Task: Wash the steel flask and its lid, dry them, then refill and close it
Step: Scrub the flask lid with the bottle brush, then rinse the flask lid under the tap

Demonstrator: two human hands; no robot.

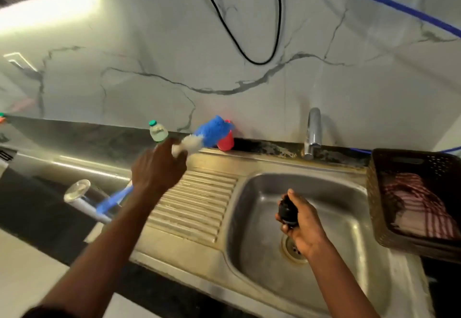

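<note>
My right hand (305, 225) grips a small black lid (287, 210) above the steel sink basin (349, 230), close over the drain. My left hand (157, 168) holds a long bottle brush over the back of the drainboard. Its blue handle (109, 204) sticks out below the hand, and its white and blue bristle head (209, 132) points up toward the wall. The brush is motion-blurred. The steel flask (78, 190) stands open-mouthed on the counter left of the drainboard, behind the brush handle. Neither hand touches it.
A ribbed drainboard (197, 208) lies left of the basin. A chrome tap (313, 130) stands behind the sink. A red cup (226, 141) and a small green-capped bottle (157, 131) sit by the wall. A brown basket (381, 213) with a checked cloth (419, 200) is on the right.
</note>
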